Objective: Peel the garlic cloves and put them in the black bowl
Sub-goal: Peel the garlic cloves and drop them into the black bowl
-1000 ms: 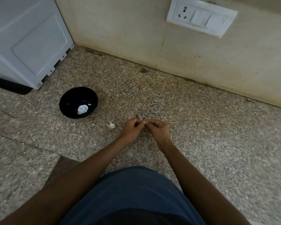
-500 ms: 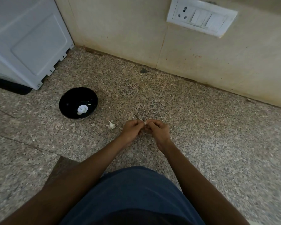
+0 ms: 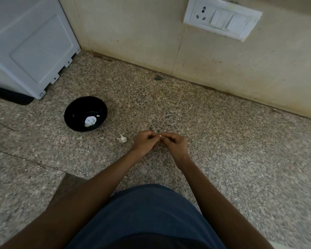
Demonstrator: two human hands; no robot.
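Both hands are up together over the floor, left hand and right hand with fingers curled in and fingertips meeting on a small pale speck, by all signs a garlic clove being worked free of its skin, though it is nearly hidden by the fingers. Over at ten o'clock from the hands sits the black bowl, and there's already something white lying in its bottom, likely peeled garlic. Just beside the left hand, at nine o'clock, a garlic piece with a pointed tip waits on the floor, apparently unpeeled. So: some done, one in hand, at least one to go. The surface is speckled granite floor, meeting a cream wall at twelve o'clock, a white switch-and-socket plate at one o'clock, a white appliance at ten.
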